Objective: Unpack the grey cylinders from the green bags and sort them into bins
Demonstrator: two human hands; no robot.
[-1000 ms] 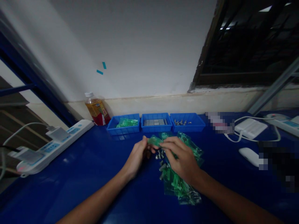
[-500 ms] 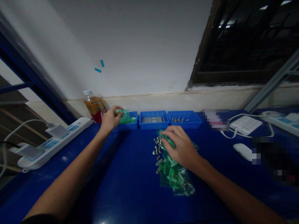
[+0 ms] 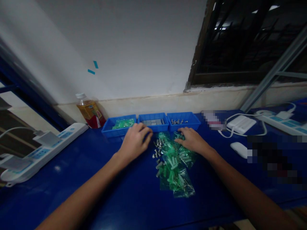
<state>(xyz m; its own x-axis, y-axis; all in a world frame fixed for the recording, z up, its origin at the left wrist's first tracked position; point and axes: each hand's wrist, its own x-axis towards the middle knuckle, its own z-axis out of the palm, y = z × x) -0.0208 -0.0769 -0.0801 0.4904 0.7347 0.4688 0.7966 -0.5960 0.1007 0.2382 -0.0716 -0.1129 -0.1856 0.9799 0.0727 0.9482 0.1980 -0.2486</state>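
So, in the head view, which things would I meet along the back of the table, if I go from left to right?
Left power strip → bottle → green-packet tray → grey-piece tray → screw tray → pixelated thing → white box → right power strip.

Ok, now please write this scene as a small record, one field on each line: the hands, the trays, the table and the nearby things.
left hand: before left and middle trays; grip unclear
right hand: at the far end of the filled bags; grip unclear
left tray: green bags
middle tray: grey pieces
right tray: screws
table: blue; filled bags heaped, loose screws beside them
nearby: bottle and power strip, both left of the trays
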